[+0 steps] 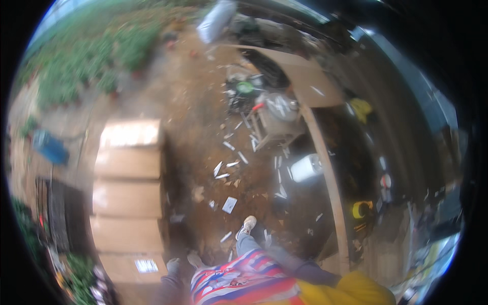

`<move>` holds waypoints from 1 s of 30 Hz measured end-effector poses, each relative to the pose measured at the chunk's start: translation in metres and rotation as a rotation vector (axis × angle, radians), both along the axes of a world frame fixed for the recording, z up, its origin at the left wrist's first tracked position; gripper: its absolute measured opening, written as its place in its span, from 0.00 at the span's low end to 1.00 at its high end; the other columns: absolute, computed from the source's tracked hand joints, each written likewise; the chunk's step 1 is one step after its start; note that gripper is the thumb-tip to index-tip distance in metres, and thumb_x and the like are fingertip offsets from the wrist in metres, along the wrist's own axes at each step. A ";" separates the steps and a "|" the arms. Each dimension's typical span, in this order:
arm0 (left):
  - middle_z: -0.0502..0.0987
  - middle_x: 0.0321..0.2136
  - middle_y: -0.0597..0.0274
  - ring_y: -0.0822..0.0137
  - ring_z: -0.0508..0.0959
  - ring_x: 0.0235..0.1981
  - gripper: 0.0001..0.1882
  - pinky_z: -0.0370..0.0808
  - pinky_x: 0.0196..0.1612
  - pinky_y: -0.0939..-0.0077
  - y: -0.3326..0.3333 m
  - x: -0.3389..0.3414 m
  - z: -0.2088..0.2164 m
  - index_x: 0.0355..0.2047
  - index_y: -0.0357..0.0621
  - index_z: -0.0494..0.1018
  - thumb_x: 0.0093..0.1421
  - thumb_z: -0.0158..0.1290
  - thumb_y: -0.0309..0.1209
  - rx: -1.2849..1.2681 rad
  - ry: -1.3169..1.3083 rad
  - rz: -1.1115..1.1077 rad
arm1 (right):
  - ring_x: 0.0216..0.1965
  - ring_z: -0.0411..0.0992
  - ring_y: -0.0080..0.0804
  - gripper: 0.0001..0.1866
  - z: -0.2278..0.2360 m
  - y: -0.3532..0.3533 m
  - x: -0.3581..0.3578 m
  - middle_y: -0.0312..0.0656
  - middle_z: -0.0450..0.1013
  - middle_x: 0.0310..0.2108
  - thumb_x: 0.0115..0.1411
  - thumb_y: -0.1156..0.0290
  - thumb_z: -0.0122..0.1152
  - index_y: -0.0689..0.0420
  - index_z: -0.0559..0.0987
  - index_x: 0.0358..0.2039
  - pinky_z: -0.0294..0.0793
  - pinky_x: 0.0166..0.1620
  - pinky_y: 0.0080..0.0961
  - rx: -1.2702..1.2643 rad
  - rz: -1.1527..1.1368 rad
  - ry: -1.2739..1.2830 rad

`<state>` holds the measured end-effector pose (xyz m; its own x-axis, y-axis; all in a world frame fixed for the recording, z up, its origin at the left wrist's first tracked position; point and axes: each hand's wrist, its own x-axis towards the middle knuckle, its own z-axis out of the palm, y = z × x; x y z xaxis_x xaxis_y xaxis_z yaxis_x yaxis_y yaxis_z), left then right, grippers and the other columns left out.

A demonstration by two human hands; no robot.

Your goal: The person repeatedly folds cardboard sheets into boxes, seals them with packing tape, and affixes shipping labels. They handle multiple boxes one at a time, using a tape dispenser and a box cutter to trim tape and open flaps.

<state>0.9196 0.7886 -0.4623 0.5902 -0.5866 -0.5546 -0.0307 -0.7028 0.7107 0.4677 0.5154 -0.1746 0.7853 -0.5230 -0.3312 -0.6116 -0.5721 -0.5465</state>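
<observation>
Motion blurs both of my arms at the lower edge. My left hand (pixel 173 265), pale and seemingly gloved at the end of a grey sleeve, hangs beside the nearest cardboard box (pixel 124 268), which bears a white label (pixel 146 266). Whether hand and box touch, I cannot tell. Across my body, from a yellow upper sleeve (pixel 356 290), reaches a dark forearm cover; my right hand (pixel 277 255) is a smear over my leg. Neither hand's fingers can be made out, nor anything held. A striped red, white and blue apron (pixel 244 279) covers my front.
More closed boxes (pixel 127 198) form a row on the left. Paper scraps (pixel 230 205) litter the brown floor around my shoe (pixel 248 224). Ahead stands a small wooden stool (pixel 272 127) bearing a bag. A long cardboard strip (pixel 328 178) and a white roll (pixel 306 168) lie right; potted plants (pixel 91 66) stand far left.
</observation>
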 end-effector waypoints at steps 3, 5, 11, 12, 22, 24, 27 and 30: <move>0.81 0.28 0.55 0.58 0.81 0.32 0.08 0.78 0.36 0.66 -0.143 -0.003 0.029 0.31 0.43 0.80 0.55 0.56 0.32 -0.184 -0.271 -0.651 | 0.38 0.75 0.46 0.08 -0.012 -0.012 -0.072 0.47 0.75 0.35 0.62 0.66 0.56 0.55 0.79 0.35 0.74 0.41 0.38 -0.042 -0.164 0.095; 0.81 0.25 0.56 0.56 0.81 0.31 0.05 0.78 0.35 0.63 -0.262 -0.022 0.050 0.27 0.46 0.80 0.53 0.57 0.32 -0.416 -0.527 -0.981 | 0.36 0.75 0.46 0.08 -0.017 -0.027 -0.113 0.46 0.75 0.34 0.61 0.65 0.58 0.55 0.80 0.35 0.74 0.40 0.37 -0.079 -0.275 0.020; 0.78 0.26 0.51 0.51 0.80 0.29 0.11 0.75 0.29 0.60 -0.618 -0.165 0.156 0.37 0.44 0.76 0.53 0.60 0.32 -0.438 0.229 -0.591 | 0.35 0.76 0.41 0.07 -0.019 -0.104 -0.197 0.40 0.76 0.34 0.58 0.65 0.60 0.52 0.80 0.34 0.75 0.40 0.36 -0.330 -0.536 -0.114; 0.79 0.30 0.53 0.55 0.80 0.29 0.11 0.75 0.31 0.62 -0.675 -0.186 0.182 0.34 0.44 0.75 0.53 0.62 0.33 -0.529 -0.327 -0.976 | 0.35 0.76 0.41 0.07 -0.020 -0.122 -0.205 0.40 0.76 0.34 0.58 0.65 0.60 0.52 0.80 0.34 0.75 0.40 0.36 -0.378 -0.580 -0.053; 0.74 0.36 0.56 0.61 0.74 0.37 0.17 0.72 0.41 0.69 -1.134 -0.338 0.320 0.54 0.38 0.70 0.68 0.45 0.33 -0.775 -0.246 -1.051 | 0.44 0.74 0.32 0.10 -0.021 -0.198 -0.204 0.34 0.76 0.37 0.53 0.72 0.58 0.49 0.81 0.37 0.75 0.47 0.32 -0.476 -1.124 0.187; 0.76 0.38 0.53 0.61 0.76 0.39 0.17 0.73 0.44 0.68 -1.180 -0.357 0.311 0.54 0.36 0.70 0.69 0.45 0.32 -0.748 -0.442 -1.141 | 0.45 0.74 0.31 0.12 -0.019 -0.194 -0.187 0.35 0.76 0.39 0.54 0.74 0.56 0.51 0.81 0.40 0.76 0.47 0.29 -0.761 -1.173 0.266; 0.78 0.42 0.49 0.60 0.78 0.42 0.18 0.75 0.48 0.67 -1.188 -0.378 0.288 0.54 0.33 0.71 0.70 0.45 0.31 -0.807 -0.870 -1.367 | 0.40 0.77 0.39 0.08 -0.011 -0.204 -0.146 0.41 0.78 0.35 0.57 0.73 0.54 0.51 0.81 0.34 0.77 0.45 0.32 -0.244 -1.483 0.329; 0.79 0.43 0.43 0.56 0.79 0.45 0.19 0.74 0.51 0.65 -1.140 -0.402 0.255 0.54 0.31 0.71 0.70 0.44 0.31 -0.675 0.136 -1.278 | 0.37 0.77 0.39 0.06 0.012 -0.224 -0.106 0.38 0.77 0.29 0.57 0.71 0.55 0.49 0.80 0.32 0.77 0.39 0.35 -0.333 -1.817 0.054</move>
<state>0.5174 -0.3511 -0.2072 -0.5595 -0.8284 0.0272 -0.2744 0.2161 0.9370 0.3622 0.2916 -0.1629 -0.7575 -0.6507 -0.0521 -0.5339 0.6635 -0.5242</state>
